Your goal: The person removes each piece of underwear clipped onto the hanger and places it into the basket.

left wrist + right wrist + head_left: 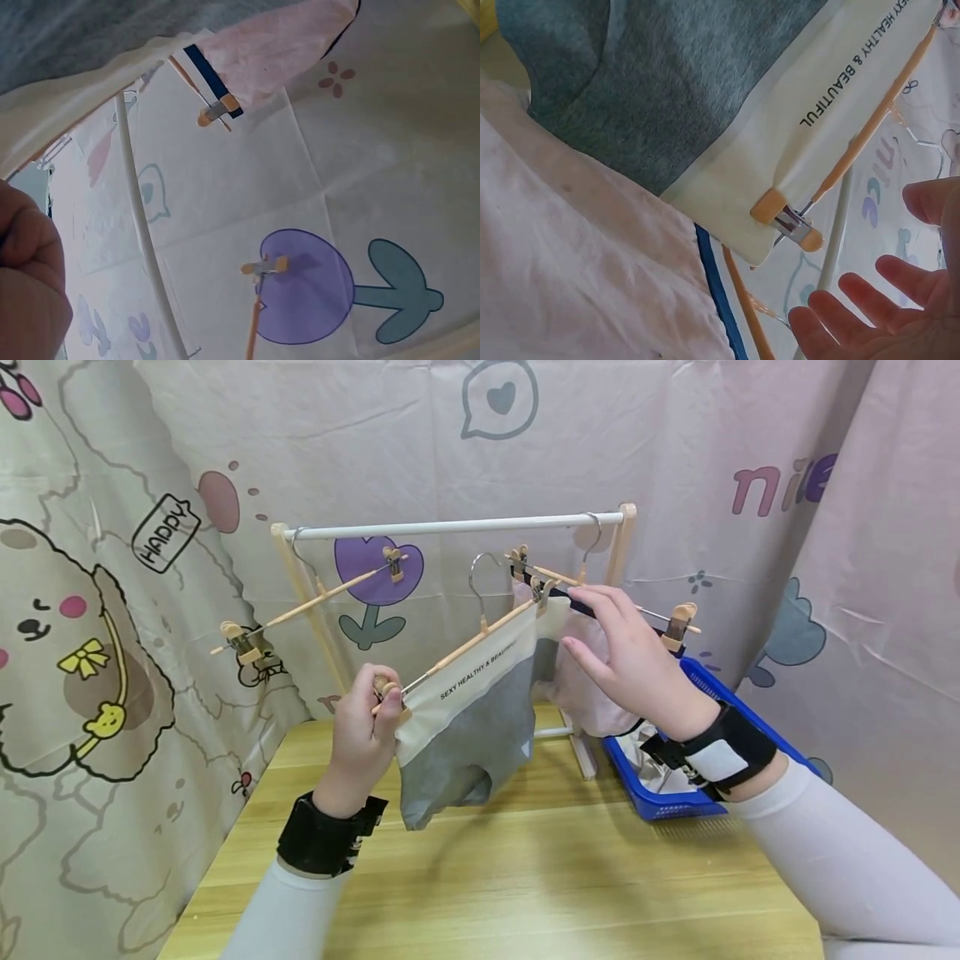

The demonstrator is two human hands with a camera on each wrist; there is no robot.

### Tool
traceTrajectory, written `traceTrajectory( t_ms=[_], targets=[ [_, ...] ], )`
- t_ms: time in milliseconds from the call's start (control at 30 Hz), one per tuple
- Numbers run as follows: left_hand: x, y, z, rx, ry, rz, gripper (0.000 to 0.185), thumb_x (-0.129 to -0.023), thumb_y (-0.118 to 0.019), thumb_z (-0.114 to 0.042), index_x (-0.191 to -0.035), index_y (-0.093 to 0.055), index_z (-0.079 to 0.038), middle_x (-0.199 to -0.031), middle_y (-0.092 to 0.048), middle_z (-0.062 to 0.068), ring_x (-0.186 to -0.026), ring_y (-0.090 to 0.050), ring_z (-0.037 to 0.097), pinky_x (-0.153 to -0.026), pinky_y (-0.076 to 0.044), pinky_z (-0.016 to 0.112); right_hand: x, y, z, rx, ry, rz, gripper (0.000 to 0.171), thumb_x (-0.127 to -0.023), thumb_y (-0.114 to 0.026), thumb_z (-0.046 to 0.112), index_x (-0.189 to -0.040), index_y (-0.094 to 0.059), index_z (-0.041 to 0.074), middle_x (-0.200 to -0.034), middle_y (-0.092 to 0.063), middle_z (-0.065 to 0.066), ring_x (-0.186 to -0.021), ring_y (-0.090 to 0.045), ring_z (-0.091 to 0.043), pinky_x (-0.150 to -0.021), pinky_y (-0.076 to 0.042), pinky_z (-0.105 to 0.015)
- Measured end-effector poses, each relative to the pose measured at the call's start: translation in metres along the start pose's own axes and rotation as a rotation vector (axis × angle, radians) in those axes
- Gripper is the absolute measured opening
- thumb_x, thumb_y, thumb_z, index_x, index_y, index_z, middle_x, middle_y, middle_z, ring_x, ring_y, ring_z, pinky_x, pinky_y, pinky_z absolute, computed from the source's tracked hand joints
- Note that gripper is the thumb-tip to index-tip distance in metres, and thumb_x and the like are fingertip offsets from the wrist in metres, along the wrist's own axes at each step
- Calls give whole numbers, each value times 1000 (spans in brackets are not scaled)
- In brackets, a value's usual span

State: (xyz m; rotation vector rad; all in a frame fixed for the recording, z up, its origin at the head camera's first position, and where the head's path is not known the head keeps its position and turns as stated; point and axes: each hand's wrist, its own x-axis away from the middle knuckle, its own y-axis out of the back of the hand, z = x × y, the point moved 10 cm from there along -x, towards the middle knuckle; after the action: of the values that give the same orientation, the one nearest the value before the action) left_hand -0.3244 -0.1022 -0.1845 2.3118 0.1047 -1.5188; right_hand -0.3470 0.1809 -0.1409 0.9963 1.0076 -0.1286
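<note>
Grey underpants [472, 727] with a cream, lettered waistband hang from a wooden clip hanger [468, 647], tilted up toward the right. My left hand [358, 739] grips the hanger's left end at its clip, fingers curled around it. At the other end, a clip [786, 219] bites the waistband's corner. Beside that clip my right hand [633, 656] is spread, its fingers extended and holding nothing in the right wrist view. The hanger's metal hook [477, 578] points up, below the rack's white bar [450, 527] in the head view.
Behind my right hand, pink underpants [592, 693] with a dark waistband hang on another hanger from the rack. A bare clip hanger [318, 599] hangs at the rack's left. A blue basket [660, 807] with pale cloth inside stands right on the wooden table [525, 877].
</note>
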Motion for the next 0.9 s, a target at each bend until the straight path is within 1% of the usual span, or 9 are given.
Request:
traceTrajectory(
  t_ms=[167,300,433,533,667,800,900],
  targets=[
    [2,-1,4,40,3,31,66,-106,-40,-60,-96,-51,4,-67,-36,0,-55,-26,1,-47,-21,21,-5,-7,-8,-21,-45,50,60,-102,-66,17,-154,-40,2,-155,-43,-21,-144,-42,-38,-117,-36,-57],
    [3,-1,6,57,-4,48,65,-107,-40,-59,-97,-51,4,-67,-38,1,-55,-29,1,-46,-23,21,-8,-15,-16,-44,-83,108,63,-104,-63,21,-157,-36,2,-160,-38,-20,-149,-37,-37,-120,-31,-56],
    [4,0,5,95,-20,70,64,-107,-41,-58,-97,-51,4,-64,-35,2,-55,-28,1,-46,-22,21,-11,-24,-25,-81,-138,178,65,-105,-61,27,-159,-32,3,-163,-34,-20,-151,-33,-37,-122,-28,-57],
    [4,1,5,126,-23,82,64,-106,-41,-58,-97,-51,4,-62,-32,2,-54,-24,1,-46,-19,22,-13,-31,-33,-113,-179,227,66,-107,-58,31,-160,-30,5,-164,-33,-20,-152,-31,-39,-122,-26,-59],
    [3,3,7,148,-22,93,64,-106,-42,-59,-97,-51,3,-61,-30,3,-51,-22,3,-45,-17,21,-13,-36,-40,-158,-211,262,62,-108,-54,31,-160,-31,5,-162,-38,-20,-151,-33,-40,-120,-28,-61],
    [3,4,9,171,-21,101,62,-106,-43,-59,-97,-52,2,-61,-30,3,-49,-22,7,-45,-17,21,-13,-37,-44,-187,-221,271,57,-109,-53,28,-159,-35,5,-159,-43,-20,-146,-41,-40,-117,-33,-62],
    [3,5,11,183,-18,103,62,-106,-43,-59,-97,-52,2,-61,-30,3,-48,-23,9,-44,-17,21,-13,-38,-46,-192,-223,273,55,-109,-53,26,-158,-38,6,-159,-44,-19,-145,-42,-40,-116,-34,-62]
  ],
)
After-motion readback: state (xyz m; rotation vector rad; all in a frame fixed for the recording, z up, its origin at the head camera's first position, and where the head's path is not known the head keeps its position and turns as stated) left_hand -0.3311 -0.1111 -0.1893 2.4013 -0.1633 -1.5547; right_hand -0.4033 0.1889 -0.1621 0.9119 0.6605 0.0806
